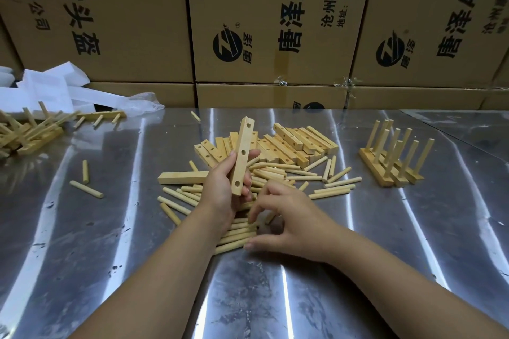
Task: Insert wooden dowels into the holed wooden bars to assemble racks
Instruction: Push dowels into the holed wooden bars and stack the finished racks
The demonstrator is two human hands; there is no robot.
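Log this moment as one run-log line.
left hand: grips holed wooden bar near upright, holes empty | right hand: fingertips on loose dowels, grip unclear | finished racks: standing at right

This looks like a small assembly workshop set up in a storeroom. Printed cardboard cartons [124, 22] are stacked in a wall right behind a scuffed sheet-metal worktable [82, 242]. On the table, loose dowels [329, 192] and holed bars [286, 136] lie in heaps, with finished racks [392, 158] set to the side.
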